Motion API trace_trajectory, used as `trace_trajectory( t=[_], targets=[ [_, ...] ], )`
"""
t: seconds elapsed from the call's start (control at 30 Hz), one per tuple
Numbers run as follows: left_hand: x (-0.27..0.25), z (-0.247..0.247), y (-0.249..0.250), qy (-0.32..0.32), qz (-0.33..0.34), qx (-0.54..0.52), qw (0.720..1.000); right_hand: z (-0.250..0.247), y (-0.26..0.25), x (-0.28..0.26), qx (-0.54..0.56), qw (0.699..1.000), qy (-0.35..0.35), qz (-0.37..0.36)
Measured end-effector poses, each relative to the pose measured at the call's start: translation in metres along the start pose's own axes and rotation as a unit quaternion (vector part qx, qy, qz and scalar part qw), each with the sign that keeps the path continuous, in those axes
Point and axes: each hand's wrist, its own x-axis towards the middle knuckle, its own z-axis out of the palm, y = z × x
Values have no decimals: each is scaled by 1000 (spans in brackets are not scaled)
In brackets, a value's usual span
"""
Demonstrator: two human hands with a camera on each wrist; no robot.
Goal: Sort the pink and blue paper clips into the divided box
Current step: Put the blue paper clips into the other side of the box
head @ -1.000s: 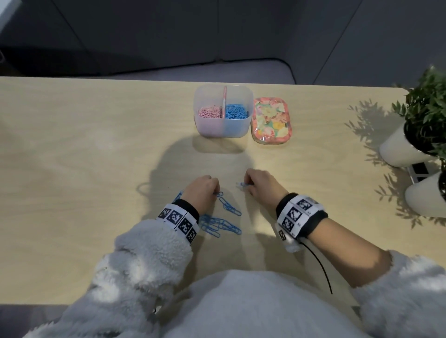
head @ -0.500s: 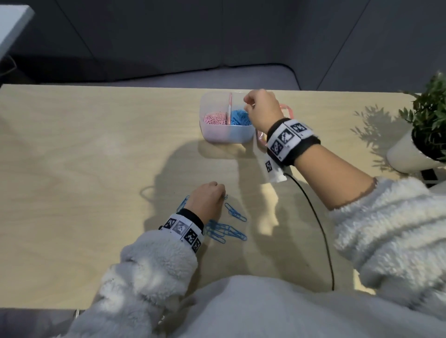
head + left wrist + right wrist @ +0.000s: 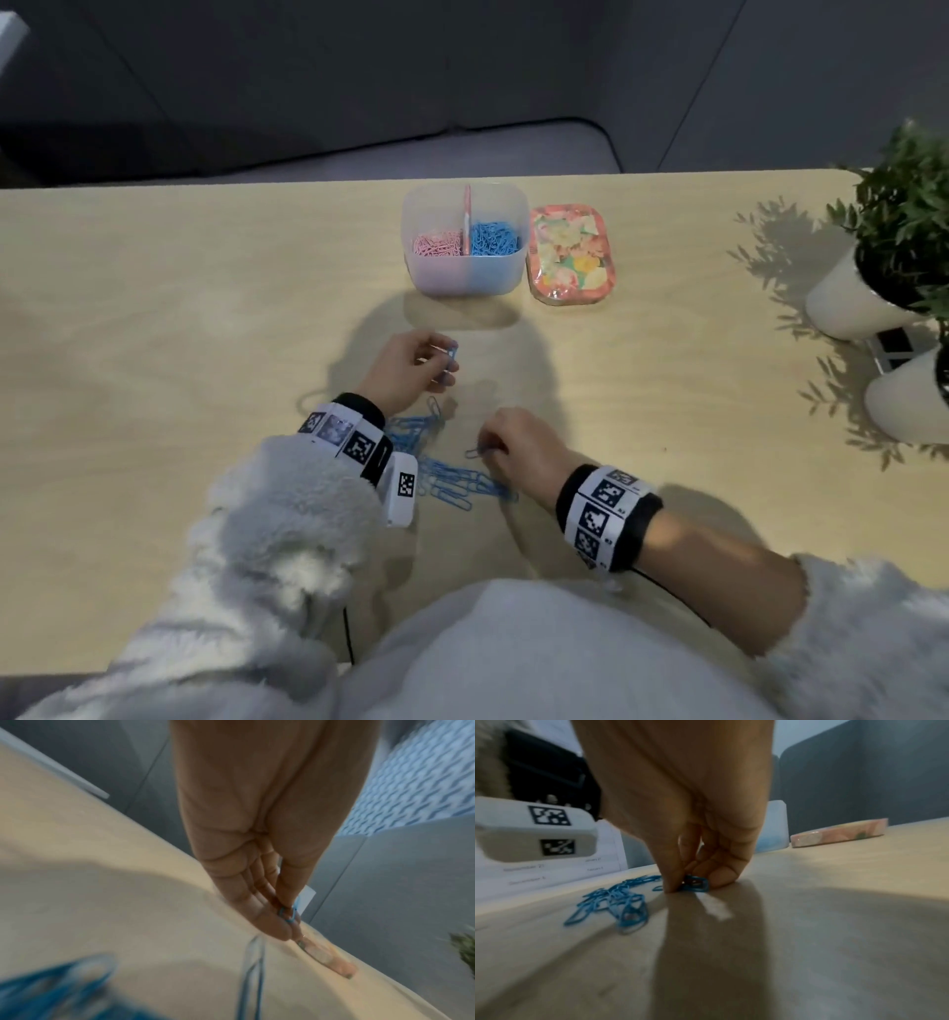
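Observation:
The clear divided box (image 3: 464, 280) stands at the table's far middle, with pink clips (image 3: 437, 242) in its left half and blue clips (image 3: 494, 238) in its right. A pile of loose blue clips (image 3: 452, 480) (image 3: 613, 900) lies on the table between my wrists. My left hand (image 3: 411, 367) is lifted off the table in front of the box and pinches a blue clip (image 3: 452, 354) (image 3: 286, 914) in its fingertips. My right hand (image 3: 516, 447) is down at the pile's right edge, thumb and finger pinching a blue clip (image 3: 475, 452) (image 3: 695, 885) against the tabletop.
A flowered tin lid (image 3: 571, 255) lies right of the box. Two white plant pots (image 3: 852, 303) (image 3: 911, 395) with green leaves stand at the right edge. A cable (image 3: 348, 637) runs off the near table edge. My fleece sleeves cover the near side.
My right hand came back from the box to the pile and pinched a blue clip. My left hand rose off the pile toward the box with a blue clip in its fingers.

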Motion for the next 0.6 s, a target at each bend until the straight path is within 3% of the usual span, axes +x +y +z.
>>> trace_trajectory(
  t=[0.1,0.23,0.33,0.47,0.6],
  targets=[
    [18,-1,38,-8,63,52,997,4,5,-2,-27,1000,4,-1],
    [56,4,95,87,185,205,957,3,4,-3,-70,997,-28,30],
    [83,13,118,118,183,342,914,3,6,-8,-70,997,-18,30],
    [90,22,118,80,148,398,902,3,17,-14,-78,997,-25,18],
    [62,11,92,121,235,379,887,-27,23,-5,19,999,-2,31]
  ],
)
